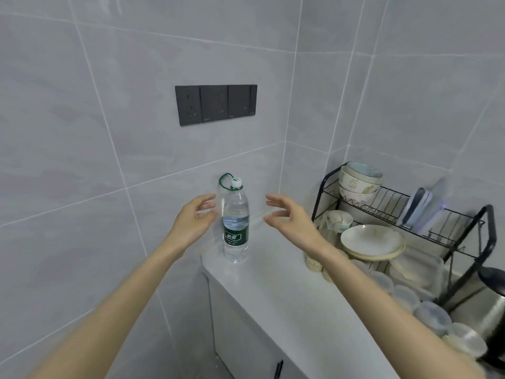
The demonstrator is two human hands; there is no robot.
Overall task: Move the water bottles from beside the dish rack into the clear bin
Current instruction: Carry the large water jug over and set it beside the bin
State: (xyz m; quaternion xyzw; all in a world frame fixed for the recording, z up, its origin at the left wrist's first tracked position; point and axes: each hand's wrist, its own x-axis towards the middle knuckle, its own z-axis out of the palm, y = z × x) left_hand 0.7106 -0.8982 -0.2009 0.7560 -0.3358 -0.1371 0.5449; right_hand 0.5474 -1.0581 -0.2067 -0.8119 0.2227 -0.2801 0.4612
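A clear water bottle (236, 222) with a green label and white cap stands upright at the far left end of the white countertop (276, 291), by the tiled wall. My left hand (194, 216) hovers just left of the bottle with fingers relaxed and spread, holding nothing. My right hand (287, 216) hovers to the bottle's right, also empty, with a gap between it and the bottle. The black wire dish rack (464, 242) stands to the right. No clear bin shows in view.
The rack holds stacked bowls (359, 181), plates (372, 240) and a cutting board (420, 209). Several clear lidded containers (431, 314) line the counter in front of it. A dark metal kettle (494, 305) is at the right edge. Dark wall sockets (216, 103) sit above the bottle.
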